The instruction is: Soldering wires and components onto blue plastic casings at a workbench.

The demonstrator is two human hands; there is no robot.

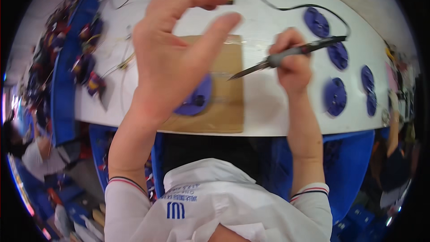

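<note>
My right hand [293, 60] is closed round a soldering iron [286, 56], whose dark tip points down and left over the edge of a brown cardboard sheet [224, 116]. A black cord runs from the iron's back end toward the far side of the table. My left hand [172, 58] is raised above the cardboard, thumb and fingers apart, with nothing between them. Partly hidden under it lies a round purple disc [197, 101] with a dark part on its face.
Several more purple discs, one a disc [335, 96], lie on the white table [264, 112] at right. At left stands a blue bin [67, 76] beside wired parts [95, 83]. Blue bins [349, 166] sit below the front edge. Other people are at both sides.
</note>
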